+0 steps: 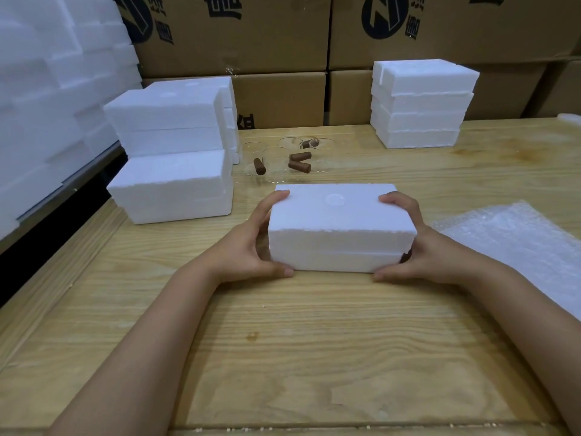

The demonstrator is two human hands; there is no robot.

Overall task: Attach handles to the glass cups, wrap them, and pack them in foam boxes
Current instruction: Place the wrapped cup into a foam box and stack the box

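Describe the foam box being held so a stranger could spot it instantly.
On the wooden table, look near the front, before the glass cups. The closed foam box lies alone between the left hand and right hand; every other foam box sits stacked.

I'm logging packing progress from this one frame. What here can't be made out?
- Foam box, head view: closed and held between left hand and right hand; contents hidden.
- Glass cups: transparent and overlapping; count unclear.
- Bubble wrap: cut off by the right edge.
- Carton print: cropped at the top.
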